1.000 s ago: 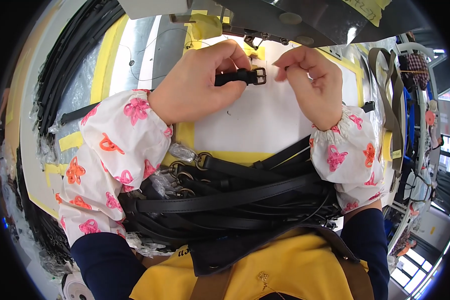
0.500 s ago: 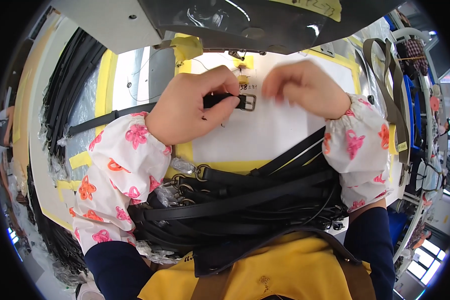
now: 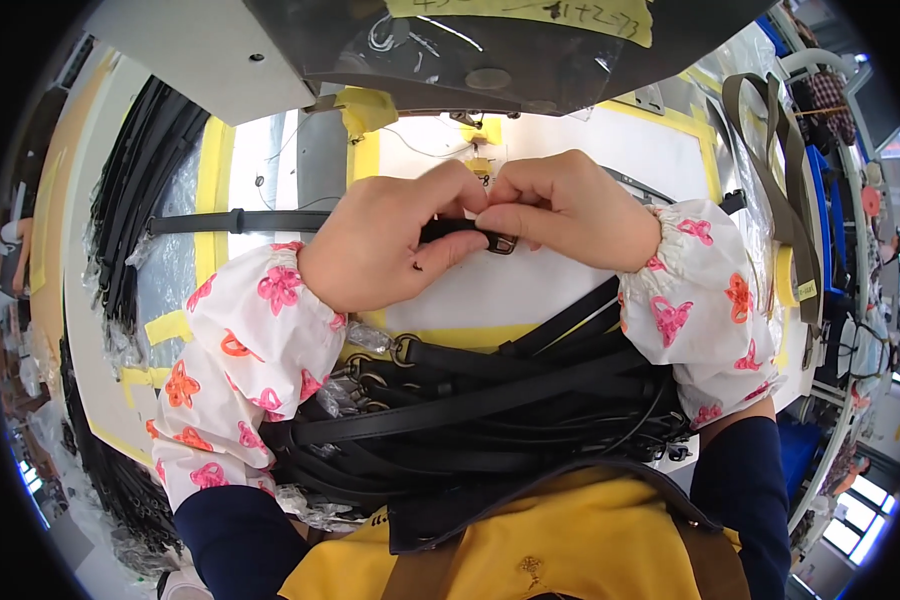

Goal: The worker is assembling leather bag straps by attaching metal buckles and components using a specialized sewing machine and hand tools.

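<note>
My left hand (image 3: 380, 240) is closed round a black strap (image 3: 280, 221), pinching it close to a small metal buckle (image 3: 503, 243). From that hand the strap runs left across the worktop. My right hand (image 3: 590, 215) has its thumb and fingertips closed at the buckle end, touching the strap just beside my left fingertips. Its fingers partly cover the buckle. A dark strip with a black end piece (image 3: 733, 202) shows beyond my right hand; whether it belongs to the same strap I cannot tell.
A heap of black straps with metal rings (image 3: 470, 410) lies between me and the white work surface (image 3: 450, 305). More black straps (image 3: 148, 170) hang at the left. A dark machine housing (image 3: 470, 70) overhangs the far side. Olive straps (image 3: 795, 190) lie at the right.
My right hand has moved left and down to the buckle, where its fingers now close on the strap end. A dark strip now shows at the right.
</note>
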